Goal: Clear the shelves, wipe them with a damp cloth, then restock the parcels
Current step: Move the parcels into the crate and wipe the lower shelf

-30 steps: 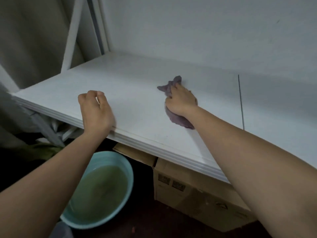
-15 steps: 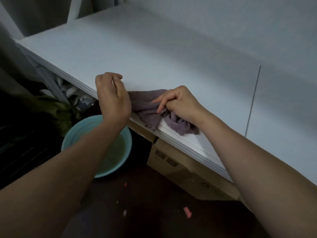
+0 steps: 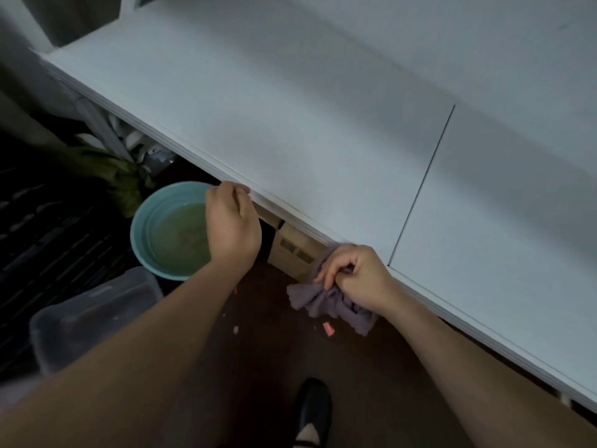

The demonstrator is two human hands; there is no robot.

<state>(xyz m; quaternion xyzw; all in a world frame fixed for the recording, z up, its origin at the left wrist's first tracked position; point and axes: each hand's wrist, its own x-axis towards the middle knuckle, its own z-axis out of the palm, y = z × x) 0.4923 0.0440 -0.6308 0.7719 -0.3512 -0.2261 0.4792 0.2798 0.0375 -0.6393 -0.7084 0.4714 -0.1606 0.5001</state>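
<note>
The white shelf (image 3: 290, 124) runs diagonally across the view with nothing lying on it. My right hand (image 3: 358, 276) is shut on a bunched purple cloth (image 3: 323, 300), held just off the shelf's front edge, the cloth hanging below my fingers. My left hand (image 3: 232, 224) is loosely curled, its fingertips touching the shelf's front edge, and it holds nothing. A cardboard parcel box (image 3: 294, 253) sits on the floor under the shelf, between my hands.
A teal basin (image 3: 145, 240) of murky water stands on the dark floor left of my left hand. A translucent plastic bin (image 3: 90, 315) sits nearer me at the left. Green fabric (image 3: 119, 179) lies under the shelf's left end. My shoe (image 3: 313, 412) is below; small scraps litter the floor.
My right hand dragged the cloth from mid-shelf to the front edge and off it. My left hand slid back from the shelf top to its edge. The view tilted down toward the floor.
</note>
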